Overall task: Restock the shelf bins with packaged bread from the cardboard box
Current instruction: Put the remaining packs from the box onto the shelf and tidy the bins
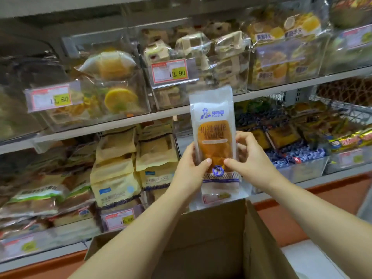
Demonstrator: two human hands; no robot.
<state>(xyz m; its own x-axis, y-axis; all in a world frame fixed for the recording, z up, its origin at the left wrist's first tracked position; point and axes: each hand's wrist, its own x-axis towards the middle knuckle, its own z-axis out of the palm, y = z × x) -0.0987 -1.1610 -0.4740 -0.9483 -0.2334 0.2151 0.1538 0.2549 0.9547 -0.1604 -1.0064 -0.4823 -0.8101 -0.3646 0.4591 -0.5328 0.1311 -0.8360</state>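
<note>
Left grip (189, 170) and right grip (249, 158) pinch one bread pack (214, 125) upright above the box (201, 238), before the bins (227, 77): seemingly out of the box, not yet binned, though most bins look stocked.

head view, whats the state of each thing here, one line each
box, open, flaps up, contents not visible
bread pack, sealed, upright, held above the box
left hand, grips the pack's left edge, thumb on front
right hand, grips the pack's right edge, thumb on front
13.90 bin, full of packs
</note>
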